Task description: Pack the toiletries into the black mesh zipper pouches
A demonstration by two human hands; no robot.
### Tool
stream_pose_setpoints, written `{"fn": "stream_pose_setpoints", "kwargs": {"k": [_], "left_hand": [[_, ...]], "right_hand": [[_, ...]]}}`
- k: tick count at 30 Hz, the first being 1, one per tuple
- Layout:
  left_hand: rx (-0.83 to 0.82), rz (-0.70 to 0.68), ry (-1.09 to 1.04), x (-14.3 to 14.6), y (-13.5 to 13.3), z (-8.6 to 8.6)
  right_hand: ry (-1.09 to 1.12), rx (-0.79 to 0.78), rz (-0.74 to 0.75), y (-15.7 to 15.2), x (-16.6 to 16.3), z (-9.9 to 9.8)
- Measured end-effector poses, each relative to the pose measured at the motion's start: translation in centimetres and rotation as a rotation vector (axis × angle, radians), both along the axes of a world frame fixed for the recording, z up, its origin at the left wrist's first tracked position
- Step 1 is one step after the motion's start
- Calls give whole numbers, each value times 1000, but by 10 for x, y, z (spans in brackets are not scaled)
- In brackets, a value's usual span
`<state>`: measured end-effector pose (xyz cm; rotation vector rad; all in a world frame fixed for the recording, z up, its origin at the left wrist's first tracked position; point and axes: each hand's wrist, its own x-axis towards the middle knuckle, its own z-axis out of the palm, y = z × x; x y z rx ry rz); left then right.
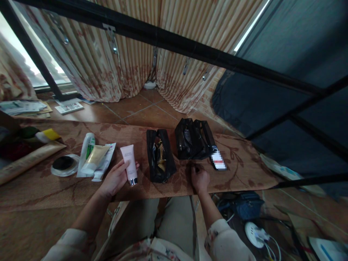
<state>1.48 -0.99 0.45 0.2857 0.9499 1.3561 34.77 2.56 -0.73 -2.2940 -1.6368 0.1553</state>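
My left hand [116, 178] is wrapped round a pale pink squeeze tube [129, 161], its silver cap pointing down toward me. Just right of that tube stands an open black mesh pouch [161, 156] with gold-coloured items inside. My right hand [200, 178] rests on the cloth as a closed fist; its curled fingers hide whatever may be in it. Beyond the fist are black bags [191, 139] and a phone [218, 159] with a lit, blurred screen. To the left lie a white and green tube [87, 145], a beige tube [95, 158] and a white tube [104, 165].
A brown patterned cloth [179, 183] covers the narrow table. At far left are a round clear container [65, 165] and a long beige tube [32, 161]. A dark metal bar [174, 36] crosses above. Below right are a blue bag [248, 206] and a white power socket [255, 233].
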Motion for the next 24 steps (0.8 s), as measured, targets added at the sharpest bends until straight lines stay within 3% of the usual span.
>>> {"fn": "stream_pose_setpoints", "kwargs": {"k": [24], "left_hand": [[-47, -2, -2, 2, 3, 6]], "right_hand": [[17, 0, -1, 0, -1, 1]]}}
